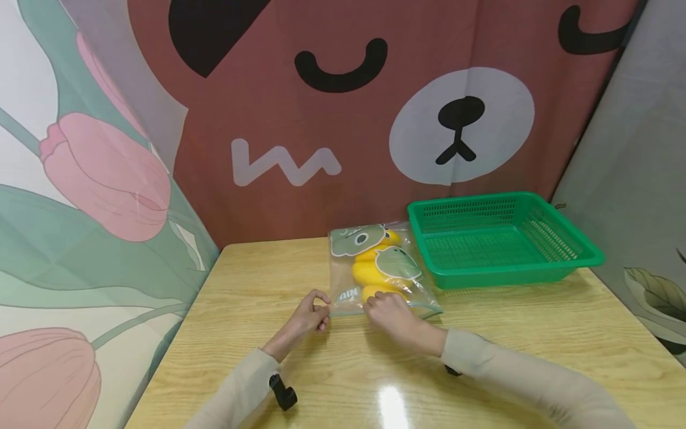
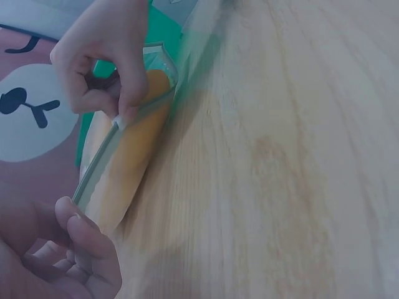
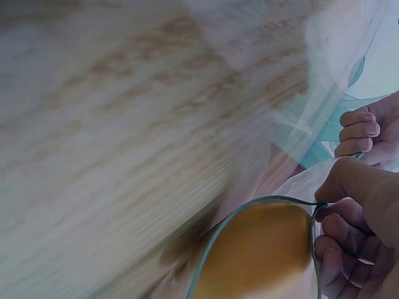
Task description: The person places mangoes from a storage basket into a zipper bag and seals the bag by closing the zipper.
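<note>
A clear zip bag [image 1: 347,294] with printed cartoon faces lies flat on the table, its opening edge towards me. Several smooth yellow things [image 1: 370,273] fill it; their kind is unclear through the plastic. At the bag's near left corner, my left hand [image 1: 312,313] pinches the end of the greenish zip strip [image 2: 96,167]. Further right along that edge, my right hand [image 1: 395,320] pinches the strip between thumb and bent forefinger, at a small white slider [image 2: 118,122]. To the right of this pinch the mouth gapes, with a yellow rounded end [image 3: 259,246] showing inside.
A green plastic basket [image 1: 581,260] with mesh sides stands at the back right, close against the bag's far right side. Behind the wooden table [image 1: 268,268] hangs a bear-print curtain [image 1: 364,131], and a tulip-print cloth [image 1: 107,179] hangs at the left.
</note>
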The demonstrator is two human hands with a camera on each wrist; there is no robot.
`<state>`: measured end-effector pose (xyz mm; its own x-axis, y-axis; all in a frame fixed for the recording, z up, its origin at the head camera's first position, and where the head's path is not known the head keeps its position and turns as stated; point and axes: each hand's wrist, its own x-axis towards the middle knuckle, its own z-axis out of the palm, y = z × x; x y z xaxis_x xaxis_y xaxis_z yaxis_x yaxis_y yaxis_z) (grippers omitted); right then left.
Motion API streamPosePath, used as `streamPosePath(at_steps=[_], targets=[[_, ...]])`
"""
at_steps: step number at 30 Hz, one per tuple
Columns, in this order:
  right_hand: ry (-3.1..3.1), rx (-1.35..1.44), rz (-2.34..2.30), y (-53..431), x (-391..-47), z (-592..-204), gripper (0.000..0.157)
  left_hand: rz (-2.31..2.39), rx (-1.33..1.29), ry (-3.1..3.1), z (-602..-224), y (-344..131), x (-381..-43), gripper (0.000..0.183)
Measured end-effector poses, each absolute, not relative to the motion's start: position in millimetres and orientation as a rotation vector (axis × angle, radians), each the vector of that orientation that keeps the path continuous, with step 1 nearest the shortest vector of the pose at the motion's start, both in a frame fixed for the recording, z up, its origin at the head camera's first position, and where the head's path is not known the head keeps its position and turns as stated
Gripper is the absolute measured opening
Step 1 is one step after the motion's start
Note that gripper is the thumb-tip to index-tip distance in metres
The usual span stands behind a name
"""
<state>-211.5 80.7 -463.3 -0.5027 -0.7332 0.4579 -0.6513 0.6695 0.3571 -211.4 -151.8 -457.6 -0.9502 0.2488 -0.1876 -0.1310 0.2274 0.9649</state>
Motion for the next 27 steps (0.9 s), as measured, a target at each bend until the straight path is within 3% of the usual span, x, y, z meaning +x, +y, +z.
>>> streamPosePath(at_steps=[27], targets=[[-2.353,1.09,-0.15,109,-211,-460,0.017,1.779,0.168,2.224,-460,-154,-210,0.013]])
